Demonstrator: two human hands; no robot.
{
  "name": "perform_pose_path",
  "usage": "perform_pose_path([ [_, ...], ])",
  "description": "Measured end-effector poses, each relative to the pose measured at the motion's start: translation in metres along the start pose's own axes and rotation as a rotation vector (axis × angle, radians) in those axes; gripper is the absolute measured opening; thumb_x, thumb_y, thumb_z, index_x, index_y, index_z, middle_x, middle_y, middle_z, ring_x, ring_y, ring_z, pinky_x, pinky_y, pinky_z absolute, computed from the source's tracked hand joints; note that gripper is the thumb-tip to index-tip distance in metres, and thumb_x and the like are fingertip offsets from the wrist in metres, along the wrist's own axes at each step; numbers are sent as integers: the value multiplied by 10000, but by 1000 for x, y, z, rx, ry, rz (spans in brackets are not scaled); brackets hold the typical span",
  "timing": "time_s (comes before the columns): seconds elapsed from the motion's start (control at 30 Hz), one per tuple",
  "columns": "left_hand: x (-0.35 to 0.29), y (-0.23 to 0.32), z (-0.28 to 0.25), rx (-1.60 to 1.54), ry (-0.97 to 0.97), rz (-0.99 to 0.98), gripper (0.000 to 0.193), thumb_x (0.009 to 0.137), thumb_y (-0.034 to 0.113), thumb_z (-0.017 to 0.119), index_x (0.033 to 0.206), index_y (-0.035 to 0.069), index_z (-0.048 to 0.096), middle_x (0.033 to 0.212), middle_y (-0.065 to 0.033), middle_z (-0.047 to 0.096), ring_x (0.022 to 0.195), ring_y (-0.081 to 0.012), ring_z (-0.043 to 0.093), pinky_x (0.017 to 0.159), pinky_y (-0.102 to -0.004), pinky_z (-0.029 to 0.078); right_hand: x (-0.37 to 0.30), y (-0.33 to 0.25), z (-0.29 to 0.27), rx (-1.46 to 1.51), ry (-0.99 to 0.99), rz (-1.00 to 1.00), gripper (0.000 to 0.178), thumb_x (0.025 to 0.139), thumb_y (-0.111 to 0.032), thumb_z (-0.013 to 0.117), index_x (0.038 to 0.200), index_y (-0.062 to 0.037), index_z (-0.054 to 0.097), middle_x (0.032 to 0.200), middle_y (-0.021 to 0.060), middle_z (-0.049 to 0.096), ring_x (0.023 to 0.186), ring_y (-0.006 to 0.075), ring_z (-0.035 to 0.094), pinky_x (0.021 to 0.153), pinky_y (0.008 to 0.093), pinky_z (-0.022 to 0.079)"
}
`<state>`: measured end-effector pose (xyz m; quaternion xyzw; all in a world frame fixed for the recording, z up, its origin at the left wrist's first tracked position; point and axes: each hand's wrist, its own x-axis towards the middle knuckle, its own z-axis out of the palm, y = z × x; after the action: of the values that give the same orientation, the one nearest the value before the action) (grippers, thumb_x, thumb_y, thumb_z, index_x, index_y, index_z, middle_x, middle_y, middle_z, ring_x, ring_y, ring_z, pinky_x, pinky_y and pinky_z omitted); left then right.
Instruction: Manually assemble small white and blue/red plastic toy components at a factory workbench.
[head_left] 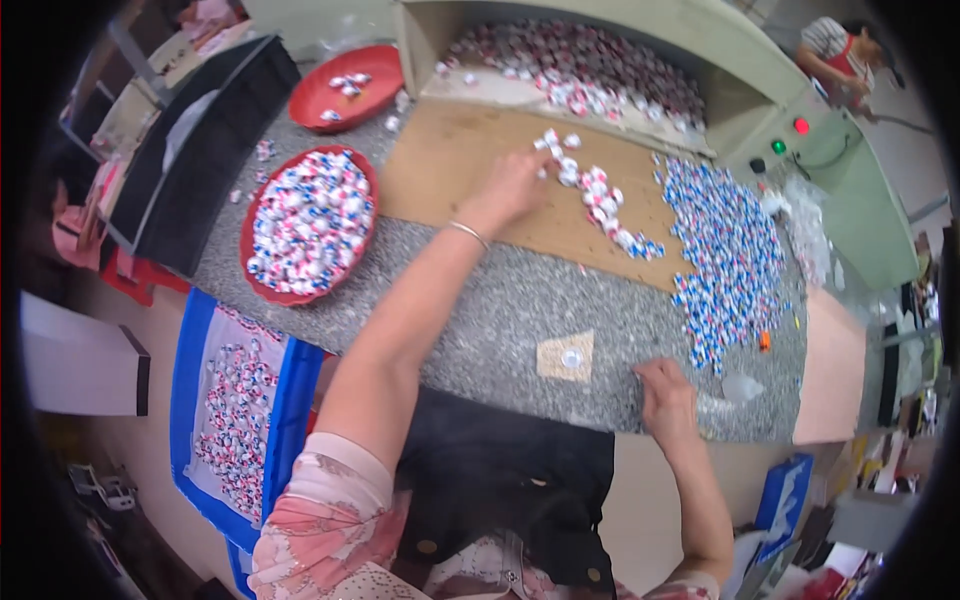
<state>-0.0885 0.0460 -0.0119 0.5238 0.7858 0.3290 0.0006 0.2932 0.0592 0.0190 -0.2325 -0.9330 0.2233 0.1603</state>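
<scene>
Far left I logged a long black bin (235,140) with a whitish sheet (186,130) in it, a red stool (140,283) just below, then a white box (85,358), dark-edged. Upper right I caught a co-worker (840,65), red apron, striped sleeve, well apart; red lamp (801,126) and green lamp (778,147) were lit on a pale green panel (872,220). Also got clear plastic (808,235), a small orange item (764,341), a pale pink sheet (832,370), and lower right a blue box (780,505).

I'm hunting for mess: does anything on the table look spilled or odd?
Yes. A few small white-and-coloured pieces lie scattered on the speckled grey tabletop beside the heaped round red bowl, perhaps spilled. A small orange object looks odd, unlike the white-and-blue pieces nearby.
</scene>
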Motion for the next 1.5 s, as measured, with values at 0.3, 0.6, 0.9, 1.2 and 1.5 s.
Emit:
perform_pose_path([
  [0.3,-125,55,-50,-1273,-338,-456,312,912,78,631,1215,4,617,1015,-41,648,833,-98,592,778,-242,508,9,0,-11,14,-132,40,188,806,41,660,984,-19,675,903,159,642,824,357,654,686,403,524],
  [0.6,-224,78,-37,-1682,-289,-527,332,900,9,640,1229,-13,602,1071,-83,674,892,-129,647,797,-256,532,17,-9,-8,-250,-183,-44,113,797,-13,689,907,-4,665,842,146,638,774,360,643,676,415,523],
  [0.9,-231,72,-40,-1554,-251,-497,357,867,-57,659,1217,-23,599,1072,-58,665,988,-126,639,871,-256,533,23,-24,-8,-116,-134,-84,127,807,6,685,934,1,693,841,166,657,756,346,658,653,394,528],
  [1.2,-228,84,-49,-1379,-130,-368,366,851,-94,660,1205,-43,581,1102,-48,568,983,-119,632,869,-233,531,55,-64,29,-136,-145,-287,102,798,-13,674,899,-27,674,775,122,622,697,323,641,603,403,516],
  [1.5,-239,81,-52,-1010,-50,-304,324,805,-109,684,1115,-30,632,1089,-74,582,965,-142,642,837,-246,570,55,-59,30,-58,-160,-301,76,793,-7,642,869,-17,643,784,146,587,711,343,634,617,424,520],
])
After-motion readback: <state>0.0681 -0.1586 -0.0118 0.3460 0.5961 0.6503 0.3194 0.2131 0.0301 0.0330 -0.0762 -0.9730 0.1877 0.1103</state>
